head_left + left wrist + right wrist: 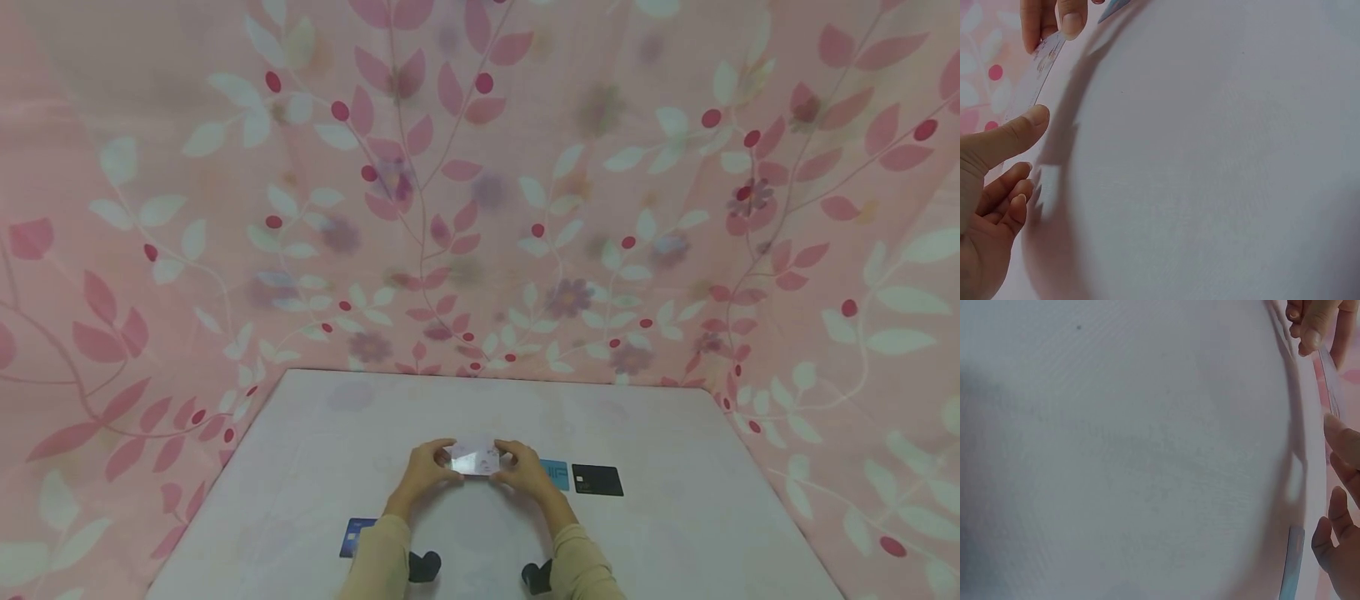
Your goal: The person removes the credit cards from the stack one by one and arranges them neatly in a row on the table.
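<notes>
Wears a beige left sleeve (377, 557) and a matching right sleeve (585, 565), loosely creased near the cuffs (567, 537). Leaves both wrists (398, 502) uncovered. Shows a black, rounded left device (426, 567) and a likewise black right device (537, 577), each beside a sleeve. Has bare fingers (1014, 215) with short nails (1072, 25), rounded at the tips.

The held card (475, 460) is pale, the backdrop (510, 275) leaf-patterned pink.

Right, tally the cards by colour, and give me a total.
Pale card: 1, held between the left hand and right hand
Light blue card: 1
Black card: 1
Dark blue card: 1, partly hidden
Total: 4 visible
</notes>
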